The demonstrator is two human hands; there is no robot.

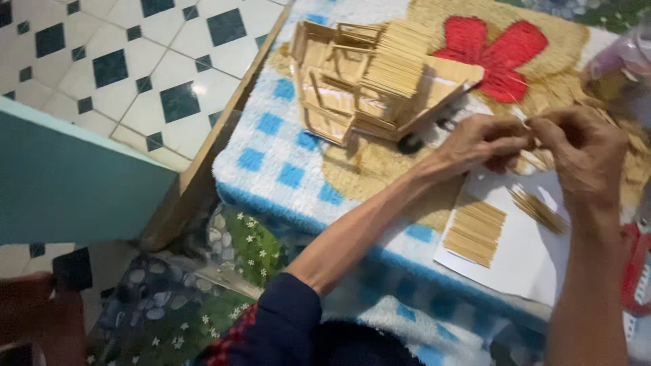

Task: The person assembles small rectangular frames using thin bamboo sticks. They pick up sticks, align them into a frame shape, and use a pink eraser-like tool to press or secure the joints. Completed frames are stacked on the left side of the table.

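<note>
Landmark: white paper sheet (536, 257), lying flat on a blue-and-white checked cloth with a red flower motif (291, 169); all places below are given relative to it.

1. Left hand (485, 139). Just above the sheet's upper edge. Its fingers (519, 144) are pinched together on a thin, pale stick, most likely a toothpick or a thin wooden splint (527, 129), too thin and blurred to name for certain. The pinch sits at the stick's near end, apparently to steady it.

2. Right hand (586, 152). Over the sheet's upper right part, meeting the left hand fingertip to fingertip. Its fingers are curled and closed on the same stick from the other side; held between both hands, the piece stays clear of the sheet.

3. Flat panel of sticks (476, 232). On the sheet's left part, sticks laid side by side in a neat rectangle; the paper seems to serve as a clean working base.

4. Loose bundle of sticks (539, 211). On the sheet, right of the panel, lying aslant, within reach of both hands.

5. Stick-built model vehicle (369, 78). Well beyond the sheet, up and to the left, standing on the cloth on dark wheels, apart from the hands.

6. Tiled floor (135, 74). Far left of the sheet, below the cloth's edge.
</note>
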